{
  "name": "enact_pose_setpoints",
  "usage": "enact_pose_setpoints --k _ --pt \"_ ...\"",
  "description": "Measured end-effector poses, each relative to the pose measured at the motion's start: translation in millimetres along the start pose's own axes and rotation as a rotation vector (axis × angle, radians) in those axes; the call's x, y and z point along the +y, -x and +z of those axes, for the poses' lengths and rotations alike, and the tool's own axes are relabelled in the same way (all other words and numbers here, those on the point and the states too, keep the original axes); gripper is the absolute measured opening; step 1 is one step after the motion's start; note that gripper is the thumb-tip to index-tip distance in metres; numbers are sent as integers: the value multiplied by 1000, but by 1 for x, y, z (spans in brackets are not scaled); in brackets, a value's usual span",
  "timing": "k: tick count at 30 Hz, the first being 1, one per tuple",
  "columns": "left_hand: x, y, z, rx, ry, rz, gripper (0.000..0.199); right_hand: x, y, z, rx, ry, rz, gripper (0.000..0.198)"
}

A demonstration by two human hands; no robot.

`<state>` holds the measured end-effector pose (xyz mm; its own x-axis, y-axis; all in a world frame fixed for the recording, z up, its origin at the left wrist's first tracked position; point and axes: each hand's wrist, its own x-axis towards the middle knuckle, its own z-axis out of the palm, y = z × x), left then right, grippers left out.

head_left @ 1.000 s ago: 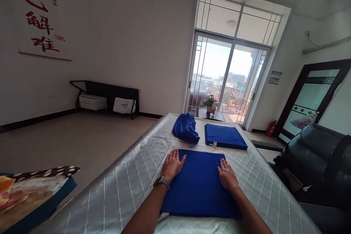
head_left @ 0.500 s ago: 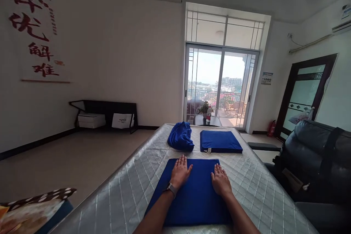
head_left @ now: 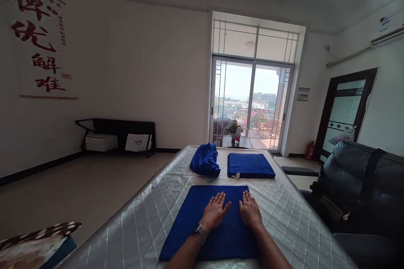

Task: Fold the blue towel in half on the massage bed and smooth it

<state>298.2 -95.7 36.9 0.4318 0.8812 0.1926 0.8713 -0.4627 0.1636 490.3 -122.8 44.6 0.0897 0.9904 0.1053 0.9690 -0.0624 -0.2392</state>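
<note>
A folded blue cloth (head_left: 179, 231) lies flat before me on the quilted table cover. My left hand (head_left: 215, 210), with a watch (head_left: 200, 230) on its wrist, rests palm down on the cloth, fingers stretched out. Near the cloth's right edge my right hand (head_left: 250, 209) also lies flat, open. Neither hand grips anything. Beyond them sit a crumpled blue cloth bundle (head_left: 205, 160) on the left and a neat stack of folded blue cloth (head_left: 251, 165) with a white tag on the right.
The silvery quilted cover (head_left: 132, 222) stretches around the cloths. To the right stands a dark leather chair (head_left: 350, 168) with a bag on it. A patterned cushion (head_left: 38, 243) is at lower left. Past the far end are a small table (head_left: 225, 143) and a bottle (head_left: 237, 135).
My left hand has slid right across the cloth, closer to my right hand. The whole view has shifted slightly. Both hands stay flat.
</note>
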Motion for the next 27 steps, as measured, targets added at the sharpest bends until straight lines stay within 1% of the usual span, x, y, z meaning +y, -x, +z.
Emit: enact_pose_setpoints --k 2,4,6,7,9,11,14,17,21,23,27 --pt "-34 15 -5 3 -45 -32 62 -1 0 0 -3 -3 4 66" --pt "-69 32 -9 19 -88 -35 59 -1 0 -1 -5 2 5 66" --pt "-99 48 -12 36 -109 -43 60 -1 0 -1 -7 9 7 66" --pt "-109 55 -13 40 -109 -61 61 -1 0 -1 -9 12 9 67" --pt "-121 64 -16 52 -95 -126 68 -1 0 -1 -16 17 17 67" --pt "-122 68 -18 65 -76 -190 77 -2 -1 -2 -24 21 25 67" --pt "-114 68 -22 72 -56 -236 86 -5 1 -5 -25 39 28 66" --pt "-108 68 -26 69 -59 -257 87 -9 7 -12 10 82 23 64" --pt "-106 71 -28 95 -68 -261 84 -13 19 -21 41 120 -3 62" --pt "-106 72 -29 103 -67 -250 84 -12 28 -20 17 108 -7 63" --pt "-103 72 -30 90 -63 -254 84 -6 49 -9 -40 77 -10 67"
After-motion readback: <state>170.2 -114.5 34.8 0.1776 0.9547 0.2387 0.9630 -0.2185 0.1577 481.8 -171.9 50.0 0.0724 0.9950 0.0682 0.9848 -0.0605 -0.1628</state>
